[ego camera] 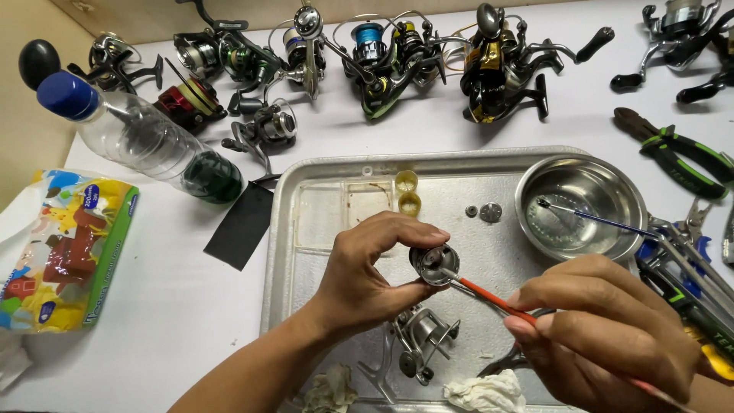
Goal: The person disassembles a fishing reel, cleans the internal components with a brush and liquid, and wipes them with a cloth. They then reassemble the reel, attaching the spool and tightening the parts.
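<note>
My left hand (365, 271) grips a small round metal reel part (433, 264) above a metal tray (306, 177). In my right hand (604, 329) is a thin brush with a red handle (493, 300). Its tip reaches into the open face of the metal part. Below my left hand a partly stripped fishing reel body (420, 340) lies on the tray.
A steel bowl (582, 205) holding a thin blue-handled tool sits at the tray's right end. Two small yellow caps (407, 191), small washers and crumpled rags lie on the tray. Several fishing reels line the back. A plastic bottle, tissue pack, pliers and other hand tools lie around.
</note>
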